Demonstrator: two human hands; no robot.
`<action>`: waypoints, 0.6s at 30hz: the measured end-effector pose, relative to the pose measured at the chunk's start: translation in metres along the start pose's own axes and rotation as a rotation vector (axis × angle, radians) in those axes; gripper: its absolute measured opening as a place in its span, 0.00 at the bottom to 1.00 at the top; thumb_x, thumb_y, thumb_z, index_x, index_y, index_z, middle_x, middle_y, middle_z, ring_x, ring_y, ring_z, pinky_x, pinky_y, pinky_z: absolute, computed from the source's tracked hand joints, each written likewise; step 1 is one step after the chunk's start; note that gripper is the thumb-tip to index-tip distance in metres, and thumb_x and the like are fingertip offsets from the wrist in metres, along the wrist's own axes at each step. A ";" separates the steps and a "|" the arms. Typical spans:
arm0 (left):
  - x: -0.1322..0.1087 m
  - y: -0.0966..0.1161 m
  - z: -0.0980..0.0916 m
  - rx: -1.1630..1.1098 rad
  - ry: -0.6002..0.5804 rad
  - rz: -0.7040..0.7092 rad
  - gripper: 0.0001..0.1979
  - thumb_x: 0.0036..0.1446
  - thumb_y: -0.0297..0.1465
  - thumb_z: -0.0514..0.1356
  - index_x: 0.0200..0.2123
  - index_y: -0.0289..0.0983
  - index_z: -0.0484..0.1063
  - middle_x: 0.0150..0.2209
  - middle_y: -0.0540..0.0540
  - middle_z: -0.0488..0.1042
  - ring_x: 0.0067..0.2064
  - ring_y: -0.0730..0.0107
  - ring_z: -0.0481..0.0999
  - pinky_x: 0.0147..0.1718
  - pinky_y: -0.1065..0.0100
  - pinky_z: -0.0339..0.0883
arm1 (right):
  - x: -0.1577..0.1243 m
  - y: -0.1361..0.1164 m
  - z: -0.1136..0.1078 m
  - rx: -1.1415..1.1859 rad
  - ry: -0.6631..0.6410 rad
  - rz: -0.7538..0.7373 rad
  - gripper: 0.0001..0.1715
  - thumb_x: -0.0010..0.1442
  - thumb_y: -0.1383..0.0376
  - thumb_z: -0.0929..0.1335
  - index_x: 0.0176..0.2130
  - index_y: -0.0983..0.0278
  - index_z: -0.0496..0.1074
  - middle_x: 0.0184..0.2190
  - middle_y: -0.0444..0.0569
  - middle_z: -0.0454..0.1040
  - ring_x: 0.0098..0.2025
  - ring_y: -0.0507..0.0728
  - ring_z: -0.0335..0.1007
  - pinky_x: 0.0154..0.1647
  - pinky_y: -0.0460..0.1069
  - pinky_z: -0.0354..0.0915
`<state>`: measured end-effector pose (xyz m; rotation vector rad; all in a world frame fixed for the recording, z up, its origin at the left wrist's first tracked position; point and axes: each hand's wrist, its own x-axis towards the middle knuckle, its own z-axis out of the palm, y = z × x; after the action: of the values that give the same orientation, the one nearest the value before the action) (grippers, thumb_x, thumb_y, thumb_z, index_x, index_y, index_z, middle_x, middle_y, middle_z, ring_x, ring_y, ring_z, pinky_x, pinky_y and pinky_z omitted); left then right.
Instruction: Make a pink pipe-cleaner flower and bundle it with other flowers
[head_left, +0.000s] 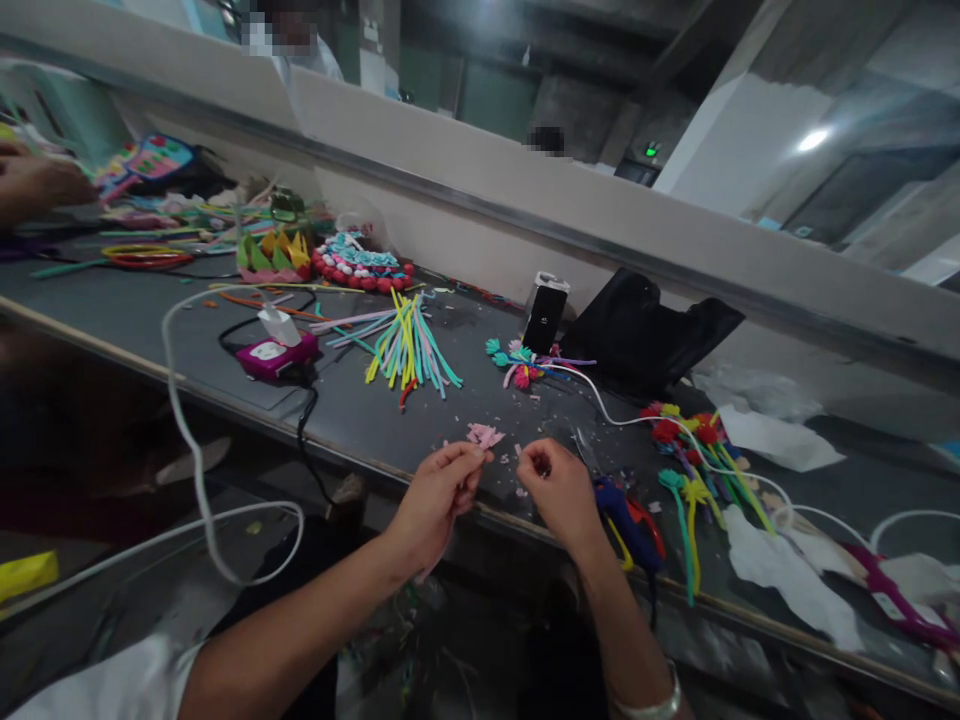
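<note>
My left hand [431, 500] is closed in a pinch on a pale pink flower [484, 436] with ragged petals. Part of its thin pink stem hangs below the palm. To the right, and apart from the flower, my right hand [562, 490] has its fingers curled in with the tips together; whatever may be between them is too small to make out. Both hands are over the front edge of the grey table [337, 430]. Small pink scraps [504, 460] lie between and beyond them. A blue and red tool [630, 525] lies beside my right wrist.
A fan of coloured stems [409, 345] lies ahead, left of finished flowers [525, 365] and a propped phone [546, 315]. More flowers [694, 480] lie right, near white paper [795, 580]. A magenta power strip [277, 355] and white cable [196, 450] are left. Another person's hand [41, 185] shows far left.
</note>
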<state>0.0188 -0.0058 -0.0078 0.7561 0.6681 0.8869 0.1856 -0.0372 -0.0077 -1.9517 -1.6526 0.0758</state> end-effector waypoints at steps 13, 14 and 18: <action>-0.001 -0.021 0.013 0.111 -0.117 -0.025 0.14 0.53 0.40 0.65 0.30 0.34 0.72 0.21 0.55 0.60 0.21 0.81 0.52 0.20 0.72 0.41 | -0.036 -0.014 -0.016 -0.064 0.028 -0.238 0.05 0.56 0.70 0.63 0.29 0.61 0.64 0.27 0.46 0.71 0.32 0.55 0.68 0.35 0.48 0.60; -0.001 -0.022 0.014 0.120 -0.126 -0.028 0.14 0.53 0.40 0.65 0.30 0.34 0.71 0.21 0.55 0.60 0.21 0.81 0.52 0.20 0.72 0.41 | -0.036 -0.013 -0.017 -0.074 0.042 -0.235 0.05 0.56 0.70 0.64 0.28 0.61 0.64 0.27 0.46 0.71 0.32 0.55 0.68 0.34 0.48 0.59; -0.001 -0.024 0.018 0.093 -0.142 -0.043 0.15 0.53 0.41 0.65 0.27 0.35 0.69 0.20 0.55 0.59 0.21 0.81 0.51 0.20 0.72 0.41 | -0.041 -0.013 -0.024 -0.021 0.079 -0.198 0.05 0.59 0.68 0.64 0.30 0.61 0.67 0.27 0.45 0.72 0.31 0.55 0.69 0.34 0.48 0.60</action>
<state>0.0427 -0.0219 -0.0164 0.8768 0.6005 0.7590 0.1738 -0.0837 0.0053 -1.7725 -1.7901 -0.0931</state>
